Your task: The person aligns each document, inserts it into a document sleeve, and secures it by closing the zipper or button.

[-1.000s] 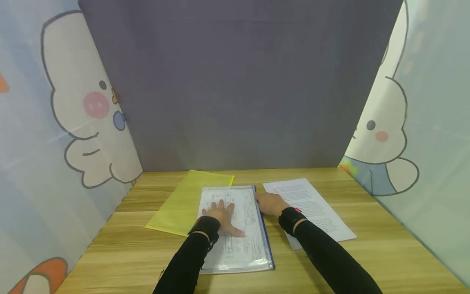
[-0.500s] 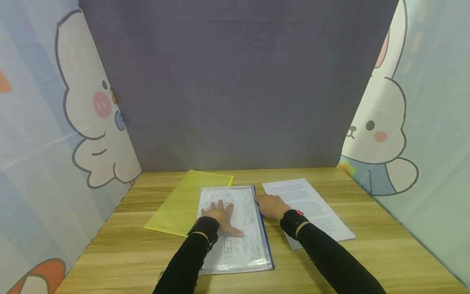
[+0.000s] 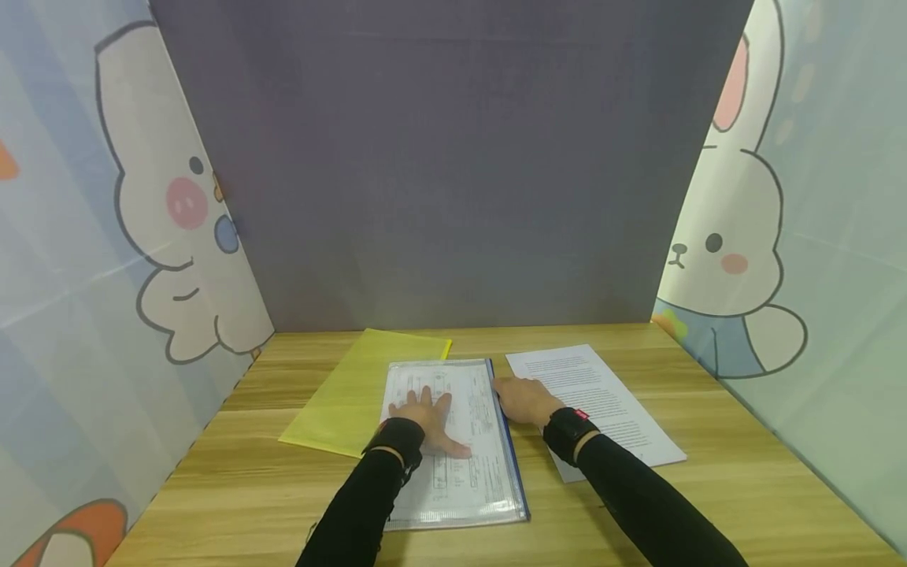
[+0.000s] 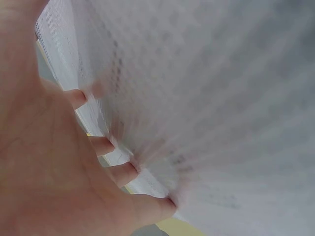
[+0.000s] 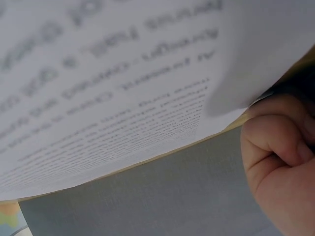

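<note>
- Centre of the table, and here lies the clear document pouch, flat, its blue edge running along the right side, with a printed sheet showing through the plastic.
- The left hand is right on top of it, palm down on the left half, fingers spread wide and released, pressing on the plastic and grasping nothing.
- Over to the right hand, up at the far right corner of the pouch: its fingers are curled in and grip the blue edge, though the exact pinching point is hidden.
- Far left, the yellow folder lies at a slant, its near right part tucked beneath the pouch.
- Out on the right, white printed pages lie askew, apart from the pouch, lines of text facing up, with the right forearm crossing above their near left part.
- Both arms reach in from the near side, black sleeves and black wrist straps on each.
- Behind the far edge stands a dark grey panel, and pale cloth flanks the table on both sides, a white cartoon rabbit on the right one.
</note>
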Demonstrator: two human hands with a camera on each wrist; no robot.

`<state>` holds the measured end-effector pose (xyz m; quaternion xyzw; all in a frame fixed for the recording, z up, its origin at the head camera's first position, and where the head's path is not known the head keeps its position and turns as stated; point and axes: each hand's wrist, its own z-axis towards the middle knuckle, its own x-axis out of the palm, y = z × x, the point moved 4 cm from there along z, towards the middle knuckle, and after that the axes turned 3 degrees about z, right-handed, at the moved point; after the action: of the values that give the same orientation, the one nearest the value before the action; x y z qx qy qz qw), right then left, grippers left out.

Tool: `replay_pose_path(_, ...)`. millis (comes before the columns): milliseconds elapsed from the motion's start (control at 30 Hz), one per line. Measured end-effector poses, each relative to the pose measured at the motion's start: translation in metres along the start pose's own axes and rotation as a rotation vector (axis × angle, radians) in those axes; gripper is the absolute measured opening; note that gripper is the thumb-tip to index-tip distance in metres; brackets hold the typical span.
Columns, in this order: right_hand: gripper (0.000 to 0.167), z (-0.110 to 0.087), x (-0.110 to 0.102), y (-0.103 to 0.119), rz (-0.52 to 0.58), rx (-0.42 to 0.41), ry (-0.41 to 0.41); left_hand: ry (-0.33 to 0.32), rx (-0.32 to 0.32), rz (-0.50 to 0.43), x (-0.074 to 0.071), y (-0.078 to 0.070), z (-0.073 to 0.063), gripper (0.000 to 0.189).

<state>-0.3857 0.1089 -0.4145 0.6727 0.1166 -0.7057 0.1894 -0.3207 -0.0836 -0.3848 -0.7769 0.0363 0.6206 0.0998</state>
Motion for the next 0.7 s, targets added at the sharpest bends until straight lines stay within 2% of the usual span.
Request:
replay_pose_path(333, 0.014, -0.003, 0.001, -0.001, -0.003, -0.027, -0.024, -0.010, 0.006, -0.013, -0.001, 0.000, -0.002, 0.113)
replay_pose_path(700, 0.013, -0.013, 0.002, 0.000, 0.036, -0.034, 0.000, -0.023, 0.006, -0.019, 0.001, 0.000, -0.005, 0.114)
